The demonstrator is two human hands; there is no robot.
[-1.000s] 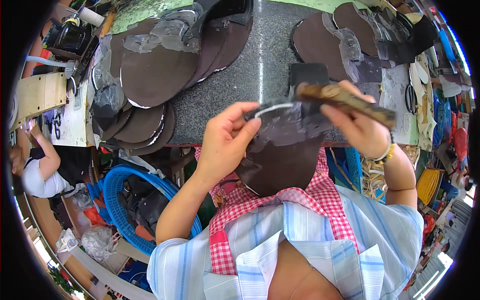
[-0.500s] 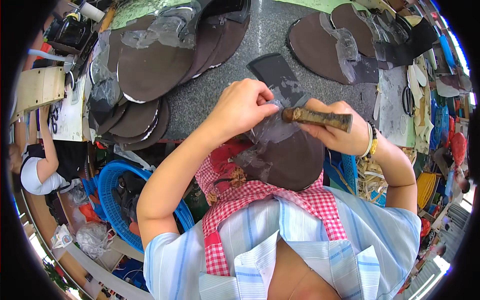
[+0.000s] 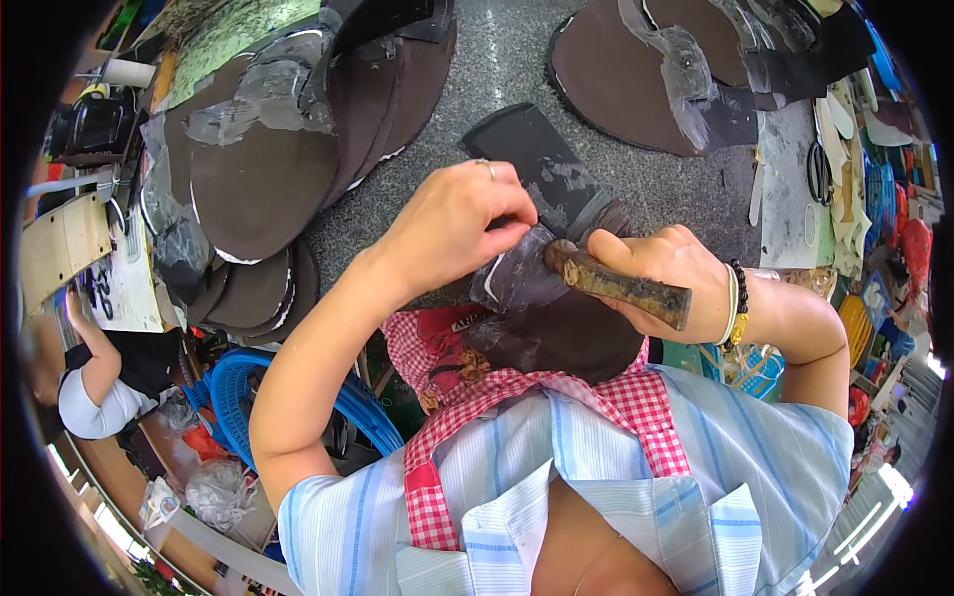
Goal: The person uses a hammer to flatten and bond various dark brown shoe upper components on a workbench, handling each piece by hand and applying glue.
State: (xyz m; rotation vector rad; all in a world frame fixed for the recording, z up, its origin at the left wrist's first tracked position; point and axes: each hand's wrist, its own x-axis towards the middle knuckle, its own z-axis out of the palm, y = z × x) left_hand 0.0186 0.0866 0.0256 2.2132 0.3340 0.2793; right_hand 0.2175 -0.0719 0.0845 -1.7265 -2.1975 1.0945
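Note:
My left hand [image 3: 452, 223] has its thumb and fingers pinched at the edge of a greyish, crinkled patch on a dark piece. That piece has a black strip [image 3: 532, 154] on the bench and a rounded brown flap [image 3: 571, 338] hanging over the near edge against my apron. My right hand [image 3: 671, 273] is closed round a worn brown wooden-handled tool [image 3: 626, 285]. The tool's rounded end lies close to the grey patch, just right of my left fingertips. Its working tip cannot be made out.
Stacks of similar brown pieces lie on the speckled bench [image 3: 497, 50] at left [image 3: 263, 189] and right [image 3: 636, 79]. Scissors [image 3: 819, 174] lie at far right. A blue basket [image 3: 234, 397] stands below at left. Another person's arm [image 3: 94, 348] shows at far left.
My view has shifted a little, with the bench's things displaced left. The black strip now lies more tilted. My right hand and the tool sit slightly lower, the tool's handle end tipped further down.

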